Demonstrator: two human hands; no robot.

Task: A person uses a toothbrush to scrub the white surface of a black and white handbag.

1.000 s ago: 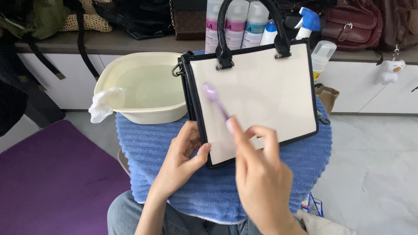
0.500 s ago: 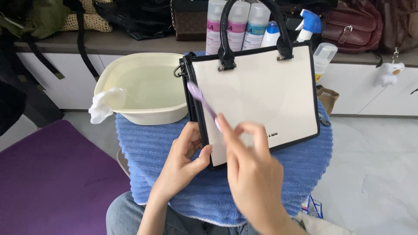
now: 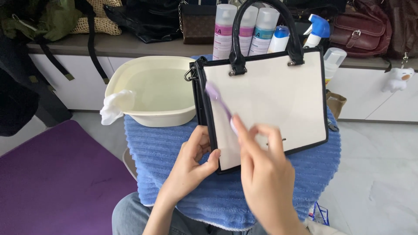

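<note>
Far left, a purple mat [image 3: 52, 182] lies on the floor. Next to it a cream basin [image 3: 152, 89] holding water sits on the blue towel [image 3: 174, 148], with a white cloth [image 3: 114, 106] draped over its left rim. The left hand [image 3: 191, 163] pinches the bag [image 3: 267, 102] at its lower left corner, thumb on the front panel, fingers behind the black edge. The right hand [image 3: 265, 174] is closed around a purple toothbrush [image 3: 220, 104], its lower handle hidden in the blurred fingers.

The bag rests on the towel, leaning back with its cream front facing up and its handles [image 3: 265, 30] toward the bottles [image 3: 246, 28]. The toothbrush's long axis runs diagonally, head up and to the left near the bag's upper left edge, handle down and right into the hand. The head seems to touch the fabric, though the blur makes that uncertain.

Risks, as I judge them: the basin stands just beside the bag, so a push from the bag could slop water over the towel. The one-corner pinch is light, and a firm stroke might twist the bag sideways. Hard bristle pressure could roughen or smear the pale fabric.
</note>
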